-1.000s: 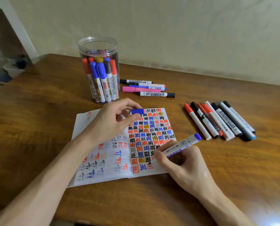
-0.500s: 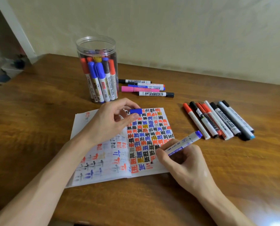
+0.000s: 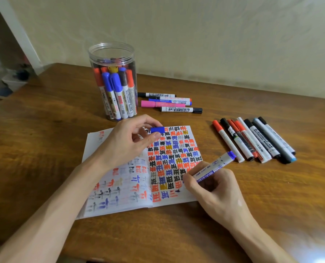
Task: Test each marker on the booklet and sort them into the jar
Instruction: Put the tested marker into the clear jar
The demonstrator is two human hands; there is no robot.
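Step in hand: testing. Right hand (image 3: 214, 188), fingers curled round the blue marker (image 3: 212, 167), tip on the booklet (image 3: 120, 205) near its 5 o'clock corner. Left hand (image 3: 125, 143) pinches the blue cap (image 3: 157, 129) at the booklet's 12 o'clock edge. Jar (image 3: 112, 54) on the worktop (image 3: 44, 139) at 11 o'clock. Next, likely: recap, carry to jar.

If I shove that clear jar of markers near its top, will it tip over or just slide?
Likely to tip rather than slide: the jar stands tall and narrow, and a high push acts above its base. The markers packed upright inside probably make it heavy, which steadies it somewhat. On the smooth wooden table a low push should slide it.
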